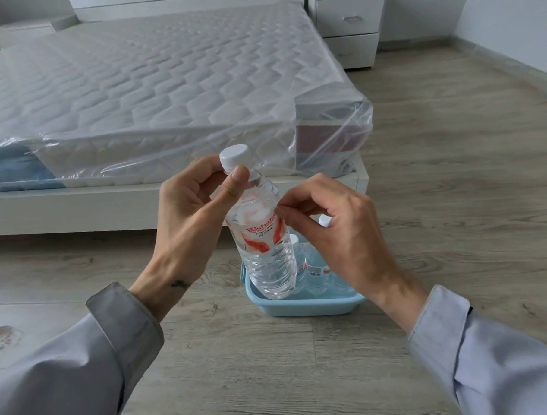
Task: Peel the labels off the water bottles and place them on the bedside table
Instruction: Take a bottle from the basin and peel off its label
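- Even, soft daylight, bright, no hard shadows.
- Mild glare on plastic wrap point(331, 135) over mattress.
- Wide-angle bend at edges; floor boards point(452, 168) curve far right.
- Near sleeves slightly soft.

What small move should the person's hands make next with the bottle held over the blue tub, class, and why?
Probably pull the label's upper edge away from the bottle with the right hand. Its fingertips pinch right at that edge, the label is not yet off, and the left hand grips the neck below the white cap, which should steady the peel.
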